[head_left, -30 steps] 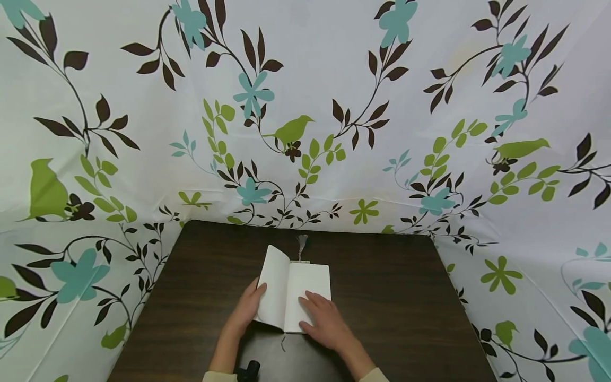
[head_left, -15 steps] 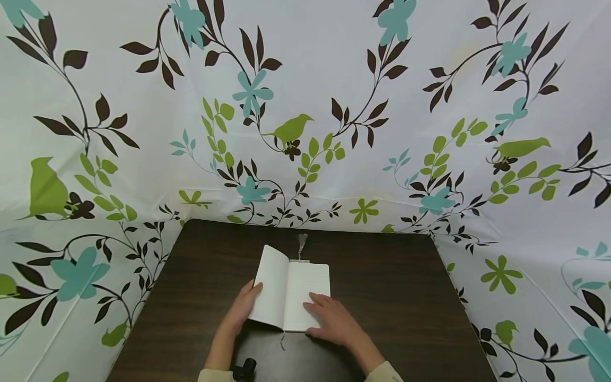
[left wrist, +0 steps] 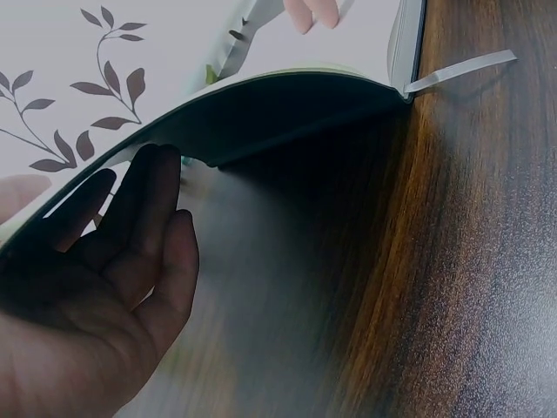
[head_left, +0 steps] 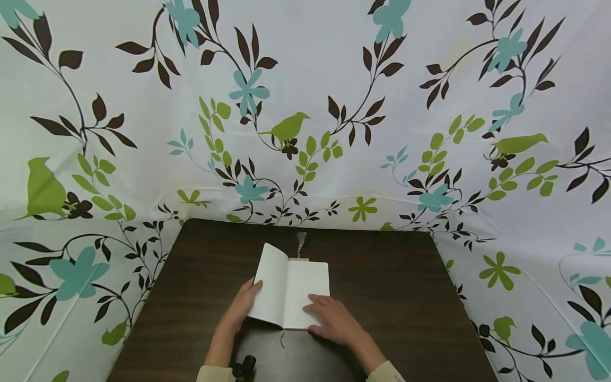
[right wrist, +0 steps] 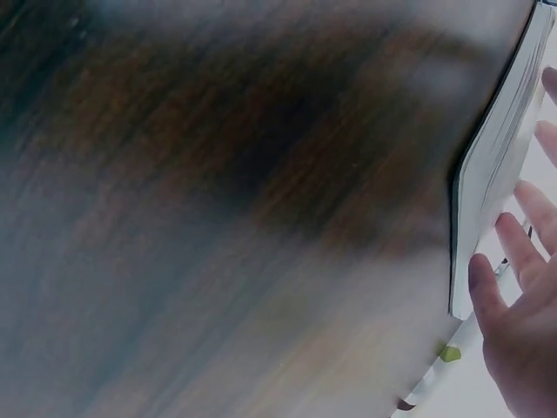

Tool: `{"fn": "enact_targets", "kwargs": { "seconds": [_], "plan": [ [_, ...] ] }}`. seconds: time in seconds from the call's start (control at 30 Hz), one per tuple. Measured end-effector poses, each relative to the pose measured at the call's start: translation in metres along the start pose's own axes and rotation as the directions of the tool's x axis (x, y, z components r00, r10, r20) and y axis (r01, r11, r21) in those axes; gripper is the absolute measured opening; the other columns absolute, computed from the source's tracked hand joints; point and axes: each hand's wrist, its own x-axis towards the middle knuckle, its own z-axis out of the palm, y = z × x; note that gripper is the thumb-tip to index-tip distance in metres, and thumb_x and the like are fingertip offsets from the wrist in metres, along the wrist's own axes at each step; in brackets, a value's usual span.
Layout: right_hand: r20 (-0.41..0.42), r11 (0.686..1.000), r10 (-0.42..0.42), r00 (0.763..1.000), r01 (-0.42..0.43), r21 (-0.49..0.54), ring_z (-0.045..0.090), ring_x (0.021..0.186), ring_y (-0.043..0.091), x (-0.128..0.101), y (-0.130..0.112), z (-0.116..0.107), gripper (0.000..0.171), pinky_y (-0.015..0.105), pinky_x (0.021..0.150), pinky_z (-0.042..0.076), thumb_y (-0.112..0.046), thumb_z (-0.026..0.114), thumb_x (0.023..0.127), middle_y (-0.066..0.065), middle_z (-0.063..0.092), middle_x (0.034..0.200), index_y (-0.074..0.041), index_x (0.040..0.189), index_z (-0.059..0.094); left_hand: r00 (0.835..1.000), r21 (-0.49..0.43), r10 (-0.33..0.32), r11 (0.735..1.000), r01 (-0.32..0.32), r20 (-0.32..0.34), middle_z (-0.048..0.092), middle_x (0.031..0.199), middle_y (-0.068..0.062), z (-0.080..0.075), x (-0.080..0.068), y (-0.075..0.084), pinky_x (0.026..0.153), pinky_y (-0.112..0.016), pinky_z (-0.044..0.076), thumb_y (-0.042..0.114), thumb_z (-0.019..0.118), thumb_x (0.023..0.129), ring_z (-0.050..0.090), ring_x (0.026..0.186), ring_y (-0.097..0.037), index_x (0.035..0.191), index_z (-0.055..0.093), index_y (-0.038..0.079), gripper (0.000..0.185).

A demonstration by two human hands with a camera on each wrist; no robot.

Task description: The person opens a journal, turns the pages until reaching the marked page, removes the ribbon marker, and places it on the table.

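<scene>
1. We find no readable text, label, brand, number or sign in any of the views.
2. The open notebook point(head_left: 291, 292), at the lower centre of the head view, shows faint ruled lines on its right page, but we can make out no writing on them; its left page looks blank.
3. The patterned cloth point(head_left: 305, 106) filling the upper part of the head view carries only printed leaves, flowers and birds, with no lettering.
4. In the wrist views the notebook's dark cover point(left wrist: 287, 109) and page edges point(right wrist: 496, 165) bear no marking we can read.
</scene>
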Motion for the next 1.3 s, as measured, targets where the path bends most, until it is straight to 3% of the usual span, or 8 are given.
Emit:
{"fn": "enact_targets", "kwargs": {
  "seconds": [0.3,0.67,0.87,0.97,1.03,1.07,1.17,1.3],
  "plan": [
    [-0.134,0.997,-0.077,0.988,0.078,0.003,0.068,0.124,0.016,-0.008,0.004,0.004,0.007,0.038,0.098,0.058,-0.028,0.075,0.103,-0.007,0.074,0.131,-0.026,0.1,0.082,1.0,-0.003,-0.012,1.0,0.012,0.0,0.071,0.115,-0.019,0.001,0.0,0.001,0.085,-0.036,0.051,0.032,0.043,0.116,0.067,0.094,-0.023,0.164,0.035,-0.005,0.061],
    [-0.309,0.987,-0.16,0.938,0.143,-0.077,0.068,0.111,0.015,-0.01,0.002,0.016,0.017,0.044,0.089,0.057,-0.015,0.086,0.09,-0.006,0.075,0.116,-0.024,0.094,0.073,1.0,-0.015,0.018,1.0,-0.019,-0.001,0.071,0.115,-0.022,0.004,-0.001,0.002,0.084,-0.036,0.052,0.031,0.043,0.116,0.067,0.093,-0.023,0.162,0.038,-0.007,0.06],
    [-0.483,0.995,-0.067,0.873,0.022,-0.1,0.063,0.128,0.03,-0.007,0.0,0.018,0.057,0.053,0.095,0.054,-0.011,0.096,0.073,0.007,0.065,0.143,-0.022,0.122,0.07,0.998,0.129,0.063,0.99,-0.06,-0.021,0.053,0.152,-0.031,0.006,0.001,0.003,0.105,-0.05,0.047,0.033,0.042,0.117,0.061,0.125,-0.038,0.169,0.023,0.0,0.065],
    [-0.557,0.999,0.031,0.83,-0.049,-0.018,0.056,0.139,0.038,-0.002,-0.005,0.016,0.084,0.059,0.1,0.053,-0.009,0.098,0.072,0.015,0.053,0.159,-0.018,0.146,0.06,0.989,0.209,0.147,0.968,-0.137,-0.031,0.029,0.171,-0.03,0.008,0.003,0.002,0.117,-0.061,0.037,0.028,0.043,0.118,0.042,0.15,-0.046,0.174,0.008,0.015,0.067],
    [-0.583,0.994,0.111,0.805,-0.081,0.078,0.054,0.142,0.038,0.004,-0.01,0.014,0.096,0.059,0.103,0.053,-0.01,0.097,0.076,0.017,0.045,0.165,-0.016,0.158,0.048,0.977,0.241,0.209,0.951,-0.194,-0.038,0.024,0.174,-0.026,0.009,0.003,0.003,0.117,-0.064,0.036,0.022,0.044,0.117,0.039,0.152,-0.047,0.173,0.008,0.025,0.067],
    [-0.584,0.986,0.156,0.797,-0.089,0.142,0.055,0.142,0.037,0.007,-0.013,0.013,0.1,0.059,0.104,0.053,-0.01,0.096,0.078,0.017,0.044,0.166,-0.015,0.163,0.042,0.969,0.263,0.243,0.938,-0.224,-0.041,0.024,0.175,-0.024,0.01,0.003,0.003,0.119,-0.064,0.035,0.019,0.044,0.117,0.037,0.155,-0.046,0.173,0.014,0.027,0.064],
    [-0.559,0.952,0.257,0.788,-0.104,0.289,0.062,0.137,0.033,0.016,-0.026,0.013,0.107,0.057,0.104,0.053,-0.018,0.093,0.084,0.014,0.047,0.165,-0.014,0.17,0.028,0.95,0.337,0.309,0.9,-0.277,-0.045,0.048,0.162,-0.019,0.012,0.001,0.004,0.11,-0.057,0.045,0.012,0.046,0.115,0.054,0.139,-0.039,0.161,0.047,0.022,0.047],
    [-0.498,0.941,0.247,0.831,-0.084,0.327,0.07,0.126,0.029,0.024,-0.046,0.02,0.101,0.057,0.104,0.052,-0.029,0.09,0.09,0.01,0.063,0.154,-0.013,0.17,0.03,0.949,0.39,0.312,0.88,-0.27,-0.048,0.069,0.139,-0.012,0.014,-0.003,0.005,0.103,-0.051,0.05,0.017,0.051,0.115,0.064,0.126,-0.031,0.134,0.074,0.016,0.029]
  ]
}}
